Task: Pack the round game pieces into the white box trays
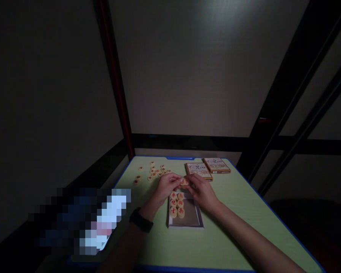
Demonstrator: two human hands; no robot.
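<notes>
Between my two hands, above the far end of an open box, is a round Chinese chess piece (184, 182) with red marking. My left hand (168, 185) pinches it from the left, and my right hand (200, 189) has its fingers closed on it from the right. Below them lies the shallow open box (191, 225), its left side holding two columns of red-lettered pieces (173, 211). The right part of the box shows its bare bottom. Beyond my left hand, loose pieces (152, 174) are scattered on the table, some red-lettered and some dark.
Two printed boxes (216, 165) lie at the far right of the green, blue-edged table (233, 235). A pixelated bright patch (109, 216) covers the left edge. A wall (187, 76) rises behind the table.
</notes>
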